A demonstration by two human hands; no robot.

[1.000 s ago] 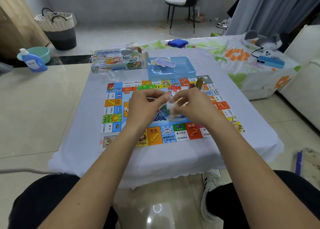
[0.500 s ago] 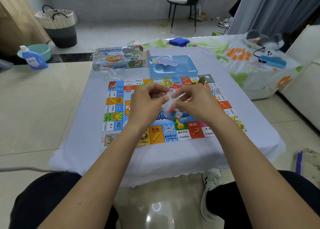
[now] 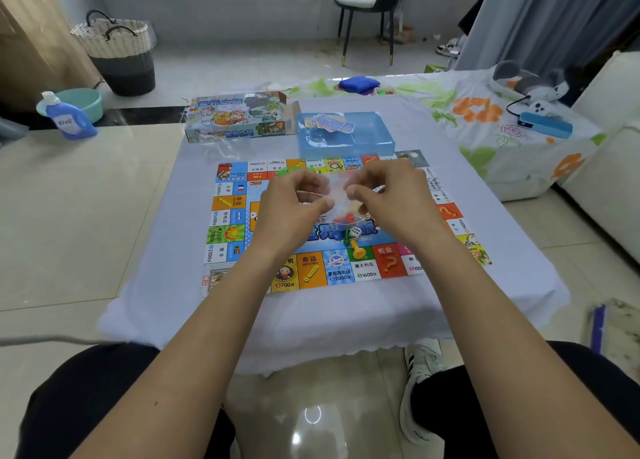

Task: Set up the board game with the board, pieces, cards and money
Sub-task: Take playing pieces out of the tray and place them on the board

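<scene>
The colourful game board [image 3: 228,230] lies flat on a white-covered table [image 3: 162,285]. Above its middle my left hand [image 3: 294,209] and my right hand [image 3: 391,202] each pinch one side of a small clear plastic bag [image 3: 337,195], holding it over the board. A red piece [image 3: 344,218] shows at the bag's lower end. Under the bag, a white die [image 3: 355,232] and a yellow pawn [image 3: 357,249] lie on the board. Green pieces [image 3: 287,171] sit near the board's far edge. A blue box tray [image 3: 377,139] behind the board holds paper money [image 3: 332,123].
The game's box lid [image 3: 237,119] lies at the table's far left. A floral-covered surface [image 3: 485,119] with a blue device [image 3: 545,127] stands to the right. A detergent bottle [image 3: 67,117], a basin and a woven basket [image 3: 116,48] stand on the floor at left, a chair behind.
Both hands lifted the clear bag higher and farther over the board. The die and yellow pawn dropped out of it and now lie on the board below.
</scene>
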